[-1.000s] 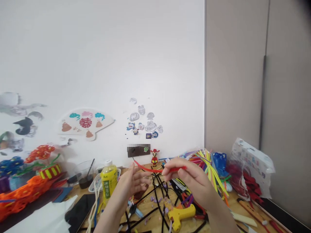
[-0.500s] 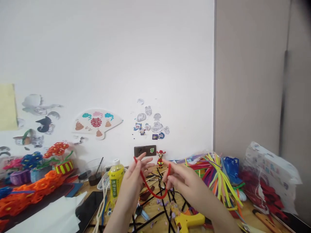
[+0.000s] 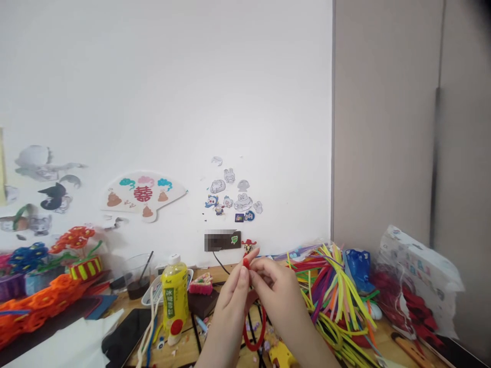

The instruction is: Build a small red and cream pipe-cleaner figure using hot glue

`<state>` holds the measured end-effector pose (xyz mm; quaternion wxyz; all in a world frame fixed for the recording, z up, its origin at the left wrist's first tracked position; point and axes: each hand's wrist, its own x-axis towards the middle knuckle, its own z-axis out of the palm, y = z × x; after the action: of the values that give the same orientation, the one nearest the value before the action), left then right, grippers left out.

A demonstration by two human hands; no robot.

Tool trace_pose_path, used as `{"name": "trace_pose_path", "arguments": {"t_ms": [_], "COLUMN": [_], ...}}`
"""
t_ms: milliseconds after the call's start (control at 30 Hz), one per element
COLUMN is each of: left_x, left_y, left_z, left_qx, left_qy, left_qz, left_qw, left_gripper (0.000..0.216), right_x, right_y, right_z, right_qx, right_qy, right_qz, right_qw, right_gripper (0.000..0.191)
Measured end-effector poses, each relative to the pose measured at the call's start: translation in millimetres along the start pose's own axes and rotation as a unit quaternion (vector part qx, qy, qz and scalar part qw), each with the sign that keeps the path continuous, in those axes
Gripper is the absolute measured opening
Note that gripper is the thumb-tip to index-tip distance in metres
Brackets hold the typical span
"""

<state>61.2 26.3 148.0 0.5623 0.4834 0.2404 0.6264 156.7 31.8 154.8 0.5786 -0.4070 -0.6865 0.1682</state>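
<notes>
The red strip (image 3: 253,348) is in the air between my two hands, above the table (image 3: 183,354). My left hand (image 3: 230,299) pinches it in a narrow grip between thumb and finger, a bit of red poking out at the top; my right hand (image 3: 276,286) grips it just beside. I judge that pinching it high lets the rest hang below as a loose loop, free of the clutter. My fingertips cover the spot, so I can't tell whether the ends cross or merely meet. Lower down, the yellow tool (image 3: 282,354) is partly hidden by my right arm. The bundle (image 3: 337,294) spreads to my right, seemingly for easy reach. The bottle (image 3: 175,291) stands upright on my left, likely there to leave my hands room.
</notes>
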Motion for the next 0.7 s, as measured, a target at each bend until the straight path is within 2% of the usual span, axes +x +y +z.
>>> {"name": "trace_pose_path", "arguments": {"t_ms": [233, 400, 500, 600, 700], "left_x": [0.9, 1.6, 0.0, -0.6, 0.0], "left_y": [-1.9, -0.6, 2.5, 5.4, 7.2], "left_z": [-1.5, -4.2, -2.5, -2.1, -3.6], "left_qx": [0.066, 0.103, 0.099, 0.102, 0.113], "left_qy": [0.006, -0.016, -0.021, -0.015, -0.032], "left_qz": [0.065, 0.082, 0.078, 0.07, 0.083], "left_qw": [0.996, 0.991, 0.992, 0.992, 0.99], "left_gripper": [0.033, 0.031, 0.028, 0.025, 0.025], "right_x": [0.4, 0.2, 0.6, 1.2, 2.0], "right_y": [-4.5, -8.6, -8.6, -7.7, -5.1], "right_z": [-1.1, -7.8, -10.6, -12.5, -14.6], "right_qx": [0.051, 0.047, 0.086, 0.167, 0.252], "right_qy": [-0.03, -0.067, -0.093, -0.132, -0.189], "right_qz": [-0.009, 0.007, 0.015, 0.038, 0.071], "right_qw": [0.998, 0.997, 0.992, 0.976, 0.947], "right_gripper": [0.021, 0.028, 0.029, 0.03, 0.031]}}
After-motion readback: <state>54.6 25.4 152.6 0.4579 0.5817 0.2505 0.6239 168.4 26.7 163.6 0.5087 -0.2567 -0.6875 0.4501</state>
